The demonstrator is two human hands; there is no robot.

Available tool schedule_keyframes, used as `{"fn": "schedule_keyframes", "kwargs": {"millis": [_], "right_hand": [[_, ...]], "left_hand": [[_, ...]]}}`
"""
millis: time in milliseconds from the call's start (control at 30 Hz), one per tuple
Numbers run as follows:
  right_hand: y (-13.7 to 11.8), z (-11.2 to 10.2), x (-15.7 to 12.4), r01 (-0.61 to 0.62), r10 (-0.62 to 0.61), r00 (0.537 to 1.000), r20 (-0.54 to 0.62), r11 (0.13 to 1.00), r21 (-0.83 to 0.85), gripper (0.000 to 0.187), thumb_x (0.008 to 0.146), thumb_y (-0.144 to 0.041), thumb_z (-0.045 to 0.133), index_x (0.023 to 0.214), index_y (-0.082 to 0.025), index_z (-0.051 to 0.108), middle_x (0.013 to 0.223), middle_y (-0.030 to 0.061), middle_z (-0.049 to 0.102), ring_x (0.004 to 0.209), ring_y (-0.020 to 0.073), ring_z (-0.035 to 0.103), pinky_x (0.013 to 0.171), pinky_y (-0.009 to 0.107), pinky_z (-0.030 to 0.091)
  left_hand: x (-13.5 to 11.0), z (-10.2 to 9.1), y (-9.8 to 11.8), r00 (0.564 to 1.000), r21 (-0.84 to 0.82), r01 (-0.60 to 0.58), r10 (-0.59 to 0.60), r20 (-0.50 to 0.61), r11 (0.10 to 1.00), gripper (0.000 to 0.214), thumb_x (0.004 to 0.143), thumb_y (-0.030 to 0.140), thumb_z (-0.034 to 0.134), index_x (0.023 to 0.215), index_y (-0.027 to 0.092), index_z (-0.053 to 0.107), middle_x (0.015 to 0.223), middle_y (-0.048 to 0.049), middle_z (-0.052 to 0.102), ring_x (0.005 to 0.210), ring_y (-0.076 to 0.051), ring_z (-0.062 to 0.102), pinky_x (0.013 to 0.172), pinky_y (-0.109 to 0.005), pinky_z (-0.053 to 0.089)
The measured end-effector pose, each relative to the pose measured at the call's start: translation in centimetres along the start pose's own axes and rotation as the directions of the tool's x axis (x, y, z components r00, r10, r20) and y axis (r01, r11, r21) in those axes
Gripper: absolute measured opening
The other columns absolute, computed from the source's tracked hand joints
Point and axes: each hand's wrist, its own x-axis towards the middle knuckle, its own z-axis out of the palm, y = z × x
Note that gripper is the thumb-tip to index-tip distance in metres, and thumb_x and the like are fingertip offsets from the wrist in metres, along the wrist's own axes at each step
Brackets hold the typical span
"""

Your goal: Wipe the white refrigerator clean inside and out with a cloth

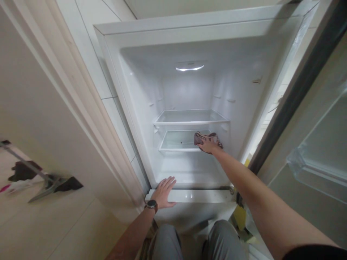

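Observation:
In front of me stands an open fridge [187, 94] with a white lit inside. My right hand [208, 145] reaches in and grips a patterned brown-grey cloth [200, 138] at the right front of the lower glass shelf [173, 139]. Above it lies the upper glass shelf [192, 116]. A small dark speck [181, 142] shows on the lower shelf, left of the cloth. My left hand [164, 193], with a watch on the wrist, rests with fingers spread on the ledge [200, 196] below the fridge opening.
The fridge door [306, 151] stands open on the right, with a clear door bin [317, 169]. At the left is a pale door frame [89, 108]. Beyond it, a grey long-handled floor tool [51, 182] lies on the tiles. My knees [166, 240] are close below the ledge.

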Motion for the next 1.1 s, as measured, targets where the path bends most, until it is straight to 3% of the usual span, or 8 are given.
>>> {"fn": "schedule_keyframes", "kwargs": {"millis": [100, 333, 633, 1100], "right_hand": [[1.4, 0.1, 0.8, -0.019, 0.019, 1.000, -0.008, 1.000, -0.007, 0.077, 0.097, -0.074, 0.033, 0.166, -0.039, 0.033, 0.177, 0.0053, 0.019, 0.160, 0.0461, 0.015, 0.118, 0.082, 0.017], [0.9, 0.4, 1.8, -0.032, 0.032, 0.999, 0.027, 0.999, -0.028, 0.080, 0.097, -0.074, 0.031, 0.168, -0.038, 0.027, 0.178, 0.0076, 0.014, 0.161, 0.0473, 0.009, 0.117, 0.084, 0.015], [0.8, 0.5, 0.8, -0.019, 0.018, 0.999, -0.029, 0.999, -0.029, 0.077, 0.098, -0.073, 0.030, 0.166, -0.038, 0.034, 0.176, 0.0078, 0.022, 0.159, 0.0460, 0.016, 0.116, 0.084, 0.019], [1.0, 0.8, -0.6, 0.035, -0.039, 0.998, -0.048, 0.996, -0.079, 0.081, 0.095, -0.078, 0.033, 0.163, -0.035, 0.040, 0.175, 0.0084, 0.024, 0.158, 0.0477, 0.017, 0.117, 0.085, 0.014]], "left_hand": [[0.0, 0.0, 0.0, 1.000, -0.007, -0.009, 0.009, 0.000, 1.000, 0.123, 0.068, 0.063, 0.082, 0.168, 0.020, 0.025, 0.175, -0.0149, 0.027, 0.161, -0.037, 0.025, 0.131, -0.055, 0.017], [0.0, -0.3, 0.2, 1.000, -0.034, 0.000, 0.000, 0.000, 0.999, 0.120, 0.071, 0.062, 0.080, 0.169, 0.022, 0.024, 0.175, -0.0146, 0.027, 0.161, -0.038, 0.025, 0.131, -0.056, 0.017], [0.1, -0.3, 0.2, 1.000, -0.018, 0.007, -0.007, 0.013, 1.000, 0.122, 0.068, 0.061, 0.082, 0.169, 0.022, 0.025, 0.175, -0.0144, 0.027, 0.161, -0.038, 0.025, 0.131, -0.056, 0.017], [0.0, 0.1, 0.0, 1.000, -0.021, -0.008, 0.007, -0.012, 1.000, 0.124, 0.068, 0.061, 0.082, 0.169, 0.020, 0.023, 0.175, -0.0149, 0.027, 0.161, -0.038, 0.024, 0.131, -0.056, 0.016]]}}
